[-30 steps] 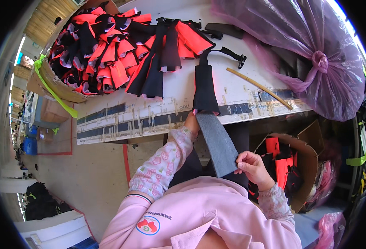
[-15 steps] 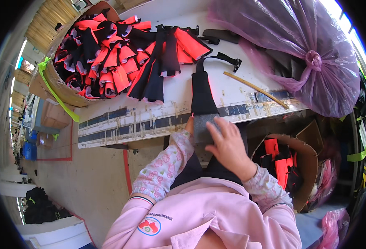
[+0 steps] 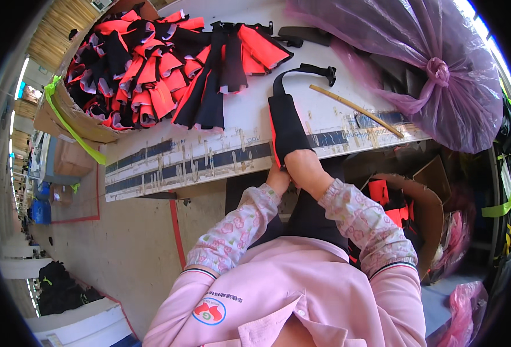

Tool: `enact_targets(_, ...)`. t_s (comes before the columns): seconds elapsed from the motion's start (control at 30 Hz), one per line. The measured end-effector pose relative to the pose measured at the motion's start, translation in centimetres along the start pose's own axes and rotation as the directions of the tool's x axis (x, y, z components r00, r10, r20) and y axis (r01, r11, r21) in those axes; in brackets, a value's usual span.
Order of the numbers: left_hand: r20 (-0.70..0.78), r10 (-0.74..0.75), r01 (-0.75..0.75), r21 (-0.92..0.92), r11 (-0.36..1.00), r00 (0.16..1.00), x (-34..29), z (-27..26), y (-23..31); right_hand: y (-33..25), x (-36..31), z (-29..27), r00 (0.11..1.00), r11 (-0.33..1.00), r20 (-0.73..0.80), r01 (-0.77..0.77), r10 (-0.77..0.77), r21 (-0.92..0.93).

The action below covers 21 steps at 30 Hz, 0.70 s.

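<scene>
A flat black fabric sleeve point(image 3: 291, 122) with an orange-red edge lies over the front of the table, its near end past the edge. From its far end runs a narrow black strap point(image 3: 302, 68) with a black buckle point(image 3: 331, 75). My left hand point(image 3: 277, 180) grips the near end from the left, its fingers mostly hidden. My right hand point(image 3: 305, 168) is at the same end, its fingers out of sight in or behind the fabric. The grey foam piece seen earlier does not show now.
A large carton point(image 3: 73, 110) heaped with black and orange-red sleeves point(image 3: 151, 69) stands at the left. A thin wooden stick point(image 3: 354, 110) lies to the right, near a knotted pink plastic bag point(image 3: 438, 72). Below the table's right side is another carton point(image 3: 429, 214).
My right hand has come down from above the grey foam piece to the sleeve's near end, and its fingers have gone out of sight. The sleeve has tilted slightly.
</scene>
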<state>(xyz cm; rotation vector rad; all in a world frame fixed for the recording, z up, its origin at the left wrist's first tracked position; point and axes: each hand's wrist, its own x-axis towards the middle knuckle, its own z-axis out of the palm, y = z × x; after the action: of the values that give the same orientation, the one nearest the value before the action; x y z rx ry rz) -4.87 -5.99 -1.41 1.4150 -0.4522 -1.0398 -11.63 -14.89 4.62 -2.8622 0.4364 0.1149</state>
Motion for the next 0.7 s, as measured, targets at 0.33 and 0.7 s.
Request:
enact_targets(0.33,0.068,-0.102,0.115,-0.223,0.968,0.992,-0.6,-0.2,-2.5,-0.6,1.7,0.4,0.985,0.992,0.169,-0.066,0.047,0.108)
enact_targets(0.7,-0.027,0.673,-0.658,0.183,0.731,0.739,-0.4,0.6,-6.4,-2.5,-2.0,2.7,0.967,0.976,0.186,-0.193,0.172,0.101)
